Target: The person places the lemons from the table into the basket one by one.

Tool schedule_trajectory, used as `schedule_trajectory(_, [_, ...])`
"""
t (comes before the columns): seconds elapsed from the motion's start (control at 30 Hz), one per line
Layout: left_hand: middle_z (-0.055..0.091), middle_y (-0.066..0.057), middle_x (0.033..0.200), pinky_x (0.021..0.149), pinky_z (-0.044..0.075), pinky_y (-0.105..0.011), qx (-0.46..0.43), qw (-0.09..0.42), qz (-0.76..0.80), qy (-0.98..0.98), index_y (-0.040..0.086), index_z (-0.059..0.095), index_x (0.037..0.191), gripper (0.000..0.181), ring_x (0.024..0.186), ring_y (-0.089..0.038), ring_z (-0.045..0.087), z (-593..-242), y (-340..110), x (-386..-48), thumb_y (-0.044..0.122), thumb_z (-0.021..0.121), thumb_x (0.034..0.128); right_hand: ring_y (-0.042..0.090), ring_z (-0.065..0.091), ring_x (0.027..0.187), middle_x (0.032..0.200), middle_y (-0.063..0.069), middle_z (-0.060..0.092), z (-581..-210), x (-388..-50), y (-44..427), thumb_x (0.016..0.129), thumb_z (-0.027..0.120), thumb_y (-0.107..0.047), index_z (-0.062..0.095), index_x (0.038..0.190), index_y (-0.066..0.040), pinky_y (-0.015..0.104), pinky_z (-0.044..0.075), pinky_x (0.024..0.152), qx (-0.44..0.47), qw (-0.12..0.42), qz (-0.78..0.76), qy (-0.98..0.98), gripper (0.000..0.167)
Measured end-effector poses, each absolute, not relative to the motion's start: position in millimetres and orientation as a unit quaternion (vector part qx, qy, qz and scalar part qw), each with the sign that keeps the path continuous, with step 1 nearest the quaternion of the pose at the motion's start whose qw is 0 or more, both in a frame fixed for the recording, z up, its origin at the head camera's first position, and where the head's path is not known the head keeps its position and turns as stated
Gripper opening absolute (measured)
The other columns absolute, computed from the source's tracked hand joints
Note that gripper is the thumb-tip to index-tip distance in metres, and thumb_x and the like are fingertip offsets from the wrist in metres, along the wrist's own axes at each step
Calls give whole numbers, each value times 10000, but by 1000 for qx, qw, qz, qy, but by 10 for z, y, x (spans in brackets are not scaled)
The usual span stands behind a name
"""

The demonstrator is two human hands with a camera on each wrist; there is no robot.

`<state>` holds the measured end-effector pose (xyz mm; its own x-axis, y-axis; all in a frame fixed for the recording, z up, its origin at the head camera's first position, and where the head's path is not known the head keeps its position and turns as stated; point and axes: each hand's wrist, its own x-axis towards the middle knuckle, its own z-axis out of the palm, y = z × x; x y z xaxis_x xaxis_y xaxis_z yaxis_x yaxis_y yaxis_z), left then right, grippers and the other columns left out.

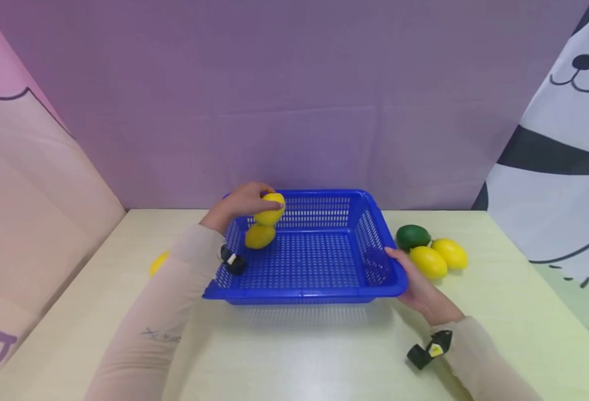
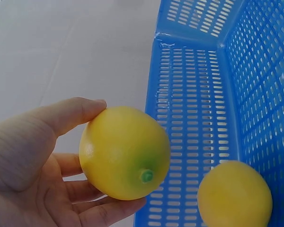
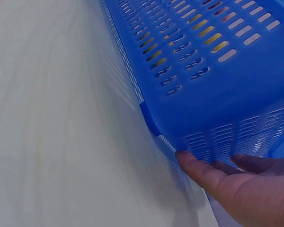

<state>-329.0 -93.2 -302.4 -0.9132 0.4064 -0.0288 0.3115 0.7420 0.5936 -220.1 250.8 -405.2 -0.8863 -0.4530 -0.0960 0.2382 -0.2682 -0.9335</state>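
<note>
My left hand [image 1: 244,201] grips a yellow lemon [image 1: 272,209] above the left part of a blue slotted plastic basket [image 1: 301,292]. In the left wrist view, the thumb and fingers curl round the lemon [image 2: 120,146], whose green stem end faces the camera. A second lemon [image 1: 260,237] lies inside the basket, just below the held one. My right hand [image 1: 419,289] holds the basket's right side, its thumb over the rim. The right wrist view shows fingertips [image 3: 194,165] against the basket's outer wall [image 3: 217,104]. The basket's front stands off the table, with a shadow beneath.
To the right of the basket, two lemons [image 1: 428,263] lie beside a dark green oval fruit [image 1: 413,236] on the pale table [image 1: 294,351]. Another yellow fruit [image 1: 159,263] is partly hidden behind the left sleeve. A purple cloth [image 1: 294,111] hangs behind the table.
</note>
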Motion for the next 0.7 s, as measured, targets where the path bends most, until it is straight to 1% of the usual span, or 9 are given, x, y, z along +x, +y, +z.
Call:
schedule_trajectory(0.1, [603, -151, 1133, 878, 477, -399, 194, 83, 311, 927, -5, 564, 1231, 471, 992, -278, 546, -3020, -886, -3295, 322, 606, 895, 205, 593, 1057, 1191, 20, 581, -4058, -2199, 2505, 1006, 317, -391, 115, 1447, -71, 351, 516, 875, -93, 217, -791, 565, 581])
schedule_trajectory(0.3, [601, -148, 1143, 883, 474, -391, 197, 82, 308, 927, 2, 573, 1220, 462, 1000, -275, 544, -3018, -756, -3312, 321, 619, 889, 207, 594, 1057, 1191, 22, 582, -4070, -2195, 2518, 1004, 329, -387, 224, 1398, -118, 355, 513, 881, -100, 216, -795, 558, 488])
schedule_trajectory(0.4, [594, -136, 1164, 897, 473, -389, 194, 82, 303, 929, 17, 570, 1231, 466, 1017, -270, 538, -3056, -695, -3337, 328, 627, 888, 204, 597, 1049, 1180, 23, 588, -4070, -2195, 2522, 1005, 325, -384, 237, 1381, -117, 355, 513, 882, -99, 217, -796, 556, 469])
schedule_trajectory(0.47, [588, -127, 1175, 905, 471, -386, 189, 84, 302, 931, 27, 564, 1240, 475, 1025, -267, 533, -3094, -660, -3357, 337, 632, 886, 203, 599, 1048, 1177, 24, 590, -4068, -2195, 2523, 1005, 326, -388, 213, 1395, -101, 354, 512, 882, -96, 218, -796, 556, 497])
schedule_trajectory(0.6, [565, -118, 1199, 929, 459, -397, 172, 96, 308, 931, 40, 542, 1263, 504, 1045, -268, 515, -3166, -605, -3377, 352, 639, 879, 209, 597, 1054, 1185, 28, 581, -4060, -2195, 2513, 1005, 318, -391, 95, 1450, -50, 358, 513, 880, -89, 218, -792, 563, 604])
schedule_trajectory(0.7, [547, -116, 1217, 933, 453, -410, 164, 104, 306, 932, 51, 528, 1280, 515, 1055, -270, 505, -3213, -580, -3384, 359, 633, 881, 210, 594, 1061, 1194, 26, 573, -4053, -2195, 2506, 1004, 322, -395, 42, 1468, -35, 360, 514, 880, -86, 216, -790, 568, 651])
